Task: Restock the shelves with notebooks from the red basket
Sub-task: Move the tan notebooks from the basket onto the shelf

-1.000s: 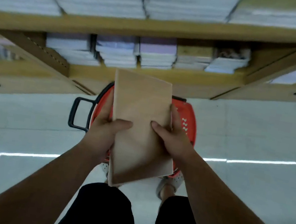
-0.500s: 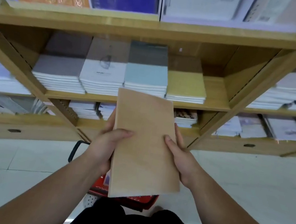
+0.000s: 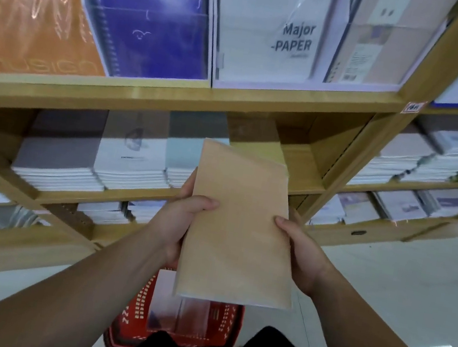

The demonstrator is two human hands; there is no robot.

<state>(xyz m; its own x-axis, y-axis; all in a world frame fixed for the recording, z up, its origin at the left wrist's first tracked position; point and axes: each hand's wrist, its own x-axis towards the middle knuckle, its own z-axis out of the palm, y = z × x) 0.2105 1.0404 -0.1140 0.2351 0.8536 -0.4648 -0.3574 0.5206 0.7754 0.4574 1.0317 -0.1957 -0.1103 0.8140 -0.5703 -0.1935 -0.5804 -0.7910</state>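
Note:
A tan kraft notebook stack (image 3: 238, 229) is held up in front of the middle wooden shelf (image 3: 143, 194). My left hand (image 3: 182, 214) grips its left edge, thumb on the cover. My right hand (image 3: 299, 250) grips its right edge the same way. Its top edge overlaps a low yellowish pile (image 3: 259, 145) at the shelf's right end. The red basket (image 3: 177, 324) stands on the floor below, with notebooks (image 3: 168, 304) inside, partly hidden by the held stack and my dark clothing.
Grey (image 3: 60, 152), white (image 3: 131, 155) and pale blue (image 3: 186, 148) notebook piles fill the middle shelf. Large upright notebooks (image 3: 144, 16) stand on the shelf above. A wooden upright (image 3: 353, 160) divides off more piles (image 3: 433, 163) to the right. Glossy white floor (image 3: 398, 290) lies at right.
Both hands have raised the tan stack from above the basket up to the middle shelf. The view has tilted upward, so higher shelves now show and the basket sits low.

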